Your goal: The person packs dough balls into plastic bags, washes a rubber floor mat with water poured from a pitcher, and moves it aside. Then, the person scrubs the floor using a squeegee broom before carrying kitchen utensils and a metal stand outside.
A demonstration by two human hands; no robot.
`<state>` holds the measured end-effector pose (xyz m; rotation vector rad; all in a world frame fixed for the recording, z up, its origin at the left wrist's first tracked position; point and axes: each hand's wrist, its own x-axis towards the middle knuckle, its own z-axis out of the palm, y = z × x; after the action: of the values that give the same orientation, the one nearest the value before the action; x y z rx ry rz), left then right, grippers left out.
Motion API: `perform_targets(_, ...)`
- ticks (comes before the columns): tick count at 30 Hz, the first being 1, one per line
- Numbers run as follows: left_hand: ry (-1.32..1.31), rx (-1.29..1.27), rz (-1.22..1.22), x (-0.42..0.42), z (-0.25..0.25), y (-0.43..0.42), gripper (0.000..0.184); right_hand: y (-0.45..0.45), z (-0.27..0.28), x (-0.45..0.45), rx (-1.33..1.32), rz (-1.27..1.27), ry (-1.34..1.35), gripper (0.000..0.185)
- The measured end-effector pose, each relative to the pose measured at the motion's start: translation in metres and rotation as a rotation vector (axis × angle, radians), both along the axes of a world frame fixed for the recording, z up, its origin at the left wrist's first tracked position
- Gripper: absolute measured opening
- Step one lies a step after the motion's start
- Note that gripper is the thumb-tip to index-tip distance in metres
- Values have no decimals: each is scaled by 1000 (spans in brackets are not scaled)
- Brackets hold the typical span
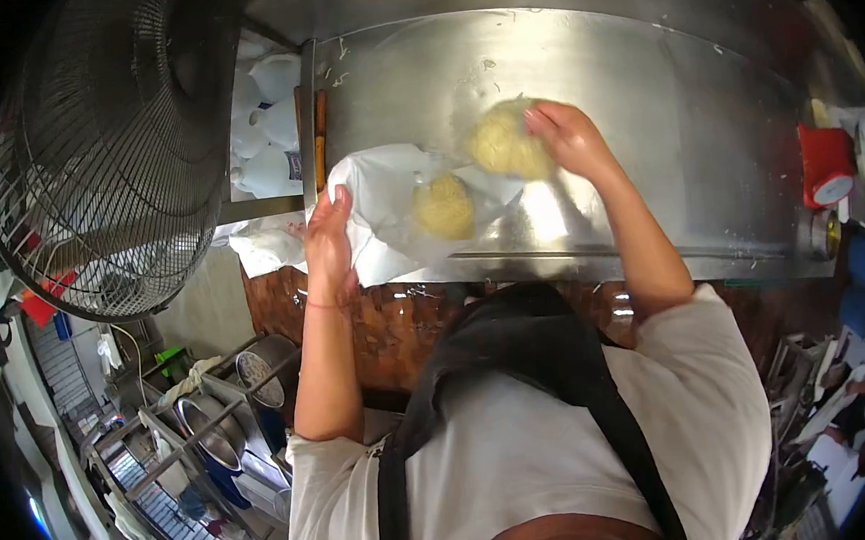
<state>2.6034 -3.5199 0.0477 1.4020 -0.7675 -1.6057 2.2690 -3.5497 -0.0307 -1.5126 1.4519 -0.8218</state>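
My left hand (327, 242) grips the edge of a white plastic bag (376, 179), thumb up along its side. At the bag's right side sits a rounded yellow bundle (445, 209) that looks like noodles; whether it is fully inside the bag I cannot tell. My right hand (566, 138) holds a second bundle of yellow noodles (506, 144) above the steel counter (642, 105). That bundle is slightly blurred, and the fingers close on its right edge.
A large caged fan (103, 153) stands at the left. Beside the counter's left edge are a wooden-handled stick (320, 137) and several bulging white bags (267, 121). A red scale-like object (826, 164) sits at the right end. Lower left, a metal rack (203, 427) holds bowls.
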Motion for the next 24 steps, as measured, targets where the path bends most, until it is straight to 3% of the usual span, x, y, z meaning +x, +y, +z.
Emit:
perform_targets(4,90,48,-59,-4,-19,-3,33,76,61,21,117,-257,-129,32)
perform_targets(6,139,31,-112,-10,-12,-1,34,88,9,65,-430,-97,-305,32)
perform_targets(8,183,6,-174,-14,-2,0,35,94,50,105,-43,193,27,25)
perform_targets(10,123,-13,-199,-1,-8,1,35,96,37,141,-78,242,-16,24)
perform_targets(13,111,-52,-262,21,-2,5,35,93,6,153,-429,106,232,37)
perform_targets(15,101,-64,-273,48,-21,6,35,93,-52,164,-363,-266,616,42)
perform_targets(17,62,-160,-204,61,-14,14,35,91,-71,159,-46,-346,761,46)
perform_targets(18,40,-200,-168,69,-10,20,35,95,-75,152,234,-234,706,48)
perform_targets(19,-74,-345,-186,70,-2,29,37,102,-87,146,230,-247,564,42)
perform_targets(22,-454,-357,-306,118,-47,28,38,116,-108,131,150,-310,158,30)
perform_targets(24,-421,-189,-241,114,-59,30,35,139,-91,131,46,-357,-91,27)
